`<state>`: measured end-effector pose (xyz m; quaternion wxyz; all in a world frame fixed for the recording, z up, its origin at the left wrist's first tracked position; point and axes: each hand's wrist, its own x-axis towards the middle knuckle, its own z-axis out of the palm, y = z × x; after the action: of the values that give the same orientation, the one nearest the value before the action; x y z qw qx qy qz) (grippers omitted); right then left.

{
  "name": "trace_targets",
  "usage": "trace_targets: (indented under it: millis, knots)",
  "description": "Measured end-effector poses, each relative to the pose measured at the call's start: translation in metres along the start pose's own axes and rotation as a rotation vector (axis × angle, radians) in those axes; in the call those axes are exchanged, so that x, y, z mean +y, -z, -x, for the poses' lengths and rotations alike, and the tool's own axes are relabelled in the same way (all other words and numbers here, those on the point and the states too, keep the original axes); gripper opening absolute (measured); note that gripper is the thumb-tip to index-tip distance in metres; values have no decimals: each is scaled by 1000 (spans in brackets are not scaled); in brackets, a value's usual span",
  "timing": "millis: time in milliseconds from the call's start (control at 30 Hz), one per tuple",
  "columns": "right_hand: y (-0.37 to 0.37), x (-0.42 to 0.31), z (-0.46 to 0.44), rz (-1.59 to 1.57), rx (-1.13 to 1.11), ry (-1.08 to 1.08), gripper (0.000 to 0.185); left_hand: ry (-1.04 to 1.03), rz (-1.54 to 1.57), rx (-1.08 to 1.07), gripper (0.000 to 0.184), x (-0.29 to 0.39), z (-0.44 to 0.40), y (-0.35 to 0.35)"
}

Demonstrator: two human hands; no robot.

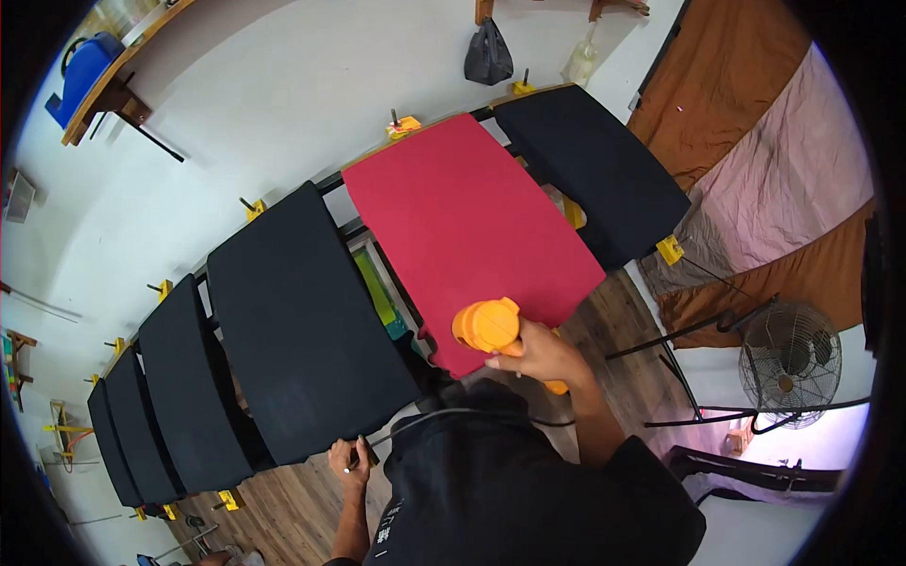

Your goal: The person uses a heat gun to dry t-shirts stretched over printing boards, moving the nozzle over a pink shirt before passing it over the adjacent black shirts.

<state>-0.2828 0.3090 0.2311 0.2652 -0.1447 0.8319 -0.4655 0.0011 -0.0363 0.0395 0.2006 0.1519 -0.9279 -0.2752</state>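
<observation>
My right hand [545,360] is wrapped round the handle of an orange heat gun [493,325], which is above the near end of a red fabric-covered board [472,208]. A fold of red cloth hangs at that board's near left corner. My left hand [351,459] is closed at the near edge of a black-covered board [293,311]. A dark cord [439,412] runs from this hand across the front of my body to the right. The exact grip of the left fingers is partly hidden.
Several more black-covered boards [595,170] stand in the row, with yellow clamps [670,249] at their ends. A wire fan [791,363] and black metal bars are at right. Brown and pink cloths [774,179] hang there. A shelf [123,61] is at upper left.
</observation>
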Motion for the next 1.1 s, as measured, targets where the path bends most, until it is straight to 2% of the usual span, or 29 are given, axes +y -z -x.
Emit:
trace_targets:
  millis: [67,100,200,300,400,433,533,567,667,767,867,967,1067,1100]
  knots:
    - [4,12,14,-82,-64,-41,63,32,17,11,21,4,0,-1]
    - [0,14,20,-81,61,21,62,42,19,25,21,3,1,-3]
    - [-4,12,25,-20,234,-53,62,35,18,64,22,1,3,-8]
    - [5,20,12,-38,97,46,67,27,13,92,23,0,3,-12]
    - [3,-1,-9,-37,100,-5,66,35,7,120,25,-3,6,-13]
    - [0,-9,-17,0,165,15,65,42,3,123,25,-1,5,-13]
    - [-2,-14,-40,56,150,107,64,68,0,124,27,2,5,-10]
    - [4,-15,-46,9,64,111,62,76,3,127,27,4,5,-10]
    - [12,-46,-47,-110,-6,-91,61,80,22,137,28,10,1,-8]
    - [-10,-27,-52,43,291,110,56,74,25,134,29,5,6,-9]
    - [2,-38,-33,-180,-45,-48,58,76,18,96,28,-6,10,-10]
    - [-20,-13,-18,-109,125,35,58,51,22,92,28,-11,10,-13]
    - [-41,-5,4,64,377,27,55,44,47,83,28,-6,9,-10]
    - [-40,4,12,-47,326,89,63,42,56,79,27,-2,5,-8]
